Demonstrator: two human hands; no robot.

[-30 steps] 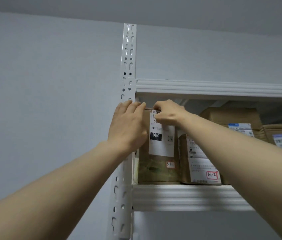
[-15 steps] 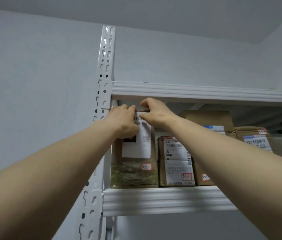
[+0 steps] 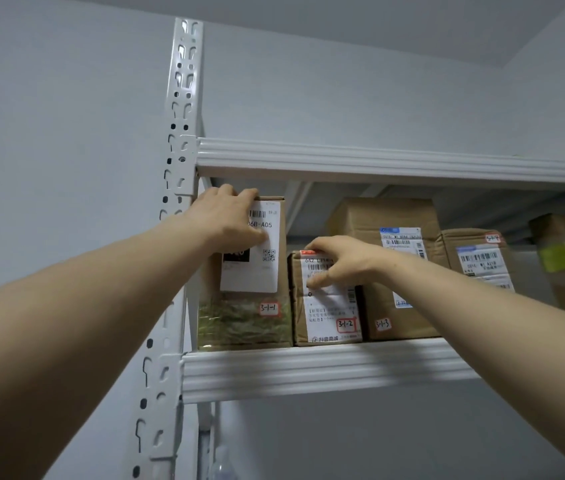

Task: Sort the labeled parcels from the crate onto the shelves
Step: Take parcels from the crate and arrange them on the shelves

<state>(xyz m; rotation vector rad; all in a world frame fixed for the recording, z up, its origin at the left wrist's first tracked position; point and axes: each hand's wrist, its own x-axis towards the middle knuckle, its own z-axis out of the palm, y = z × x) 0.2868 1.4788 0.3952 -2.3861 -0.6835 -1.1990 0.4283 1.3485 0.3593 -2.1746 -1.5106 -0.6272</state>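
The right hand (image 3: 338, 259) has been shifted from parcel 3-1-1 (image 3: 253, 271), now steadied by the left hand (image 3: 229, 216) alone, and laid loosely curled on parcel 3-1-2 (image 3: 326, 306), indicating final alignment.

Soft, even, cool light fills the room, with no glare. The pale grey painted wall (image 3: 66, 133) reads flat and evenly lit. Beneath the upper white ribbed metal shelf beam (image 3: 378, 159) the bay falls dim, and the brown cardboard parcels (image 3: 388, 216) darken toward the back. Faint forearm shadows cross the lower white ribbed shelf edge (image 3: 309, 368). Wide-angle distortion bends lines near the edges; the far right looks soft.
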